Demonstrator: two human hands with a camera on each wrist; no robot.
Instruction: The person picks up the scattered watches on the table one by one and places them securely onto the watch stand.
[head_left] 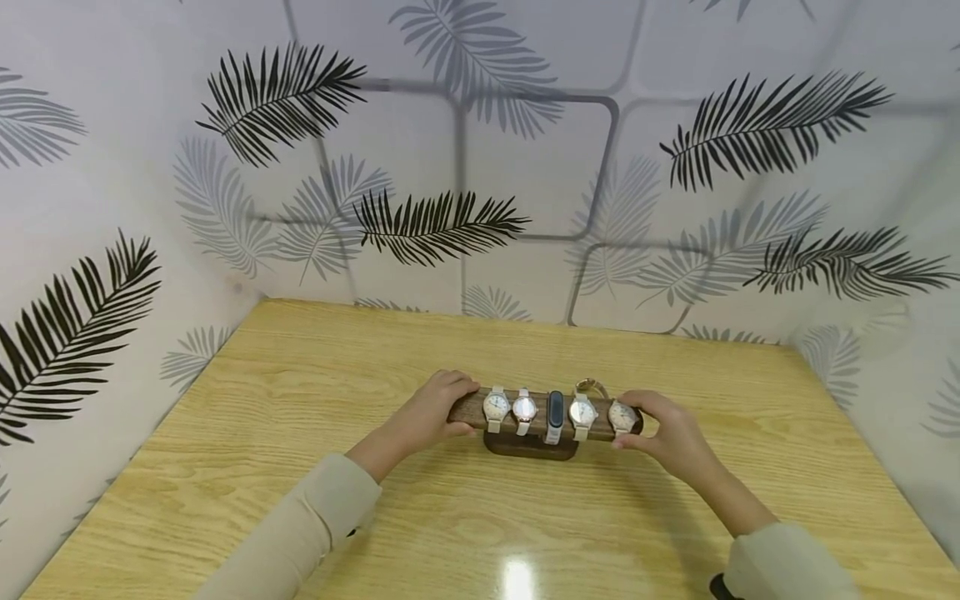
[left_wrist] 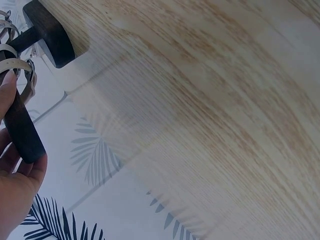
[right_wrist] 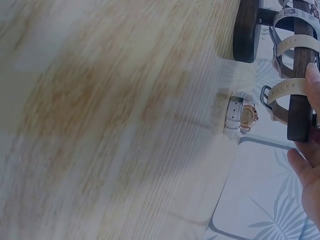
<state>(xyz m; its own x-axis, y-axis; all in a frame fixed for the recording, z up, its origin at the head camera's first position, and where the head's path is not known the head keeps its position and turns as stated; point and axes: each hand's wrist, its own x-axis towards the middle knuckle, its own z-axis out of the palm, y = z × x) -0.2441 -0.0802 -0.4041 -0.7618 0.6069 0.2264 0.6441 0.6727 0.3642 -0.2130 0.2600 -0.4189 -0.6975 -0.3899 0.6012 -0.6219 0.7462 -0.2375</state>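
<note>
A dark wooden watch stand (head_left: 542, 407) has its long bar raised on a short post over a rounded base (head_left: 531, 447). My left hand (head_left: 429, 412) grips the bar's left end, thumb in front and fingers behind. Around the other end, my right hand (head_left: 677, 435) holds the bar beside the last pale-strapped watch (head_left: 621, 417), its thumb near that strap. Along the bar sit other light-strapped watches, including a white-dialled one (head_left: 497, 406) on the left, and a black-faced fitness band (head_left: 556, 408) mid-bar. The right wrist view shows the straps buckled around the bar's underside.
Behind the bar's right part, a separate watch (right_wrist: 243, 115) with a pale strap and gold-toned case stands on the wooden table (head_left: 330, 358). Walls covered with leaf-patterned paper (head_left: 525, 275) rise at the table's back and sides. Light glares off the table's front (head_left: 517, 577).
</note>
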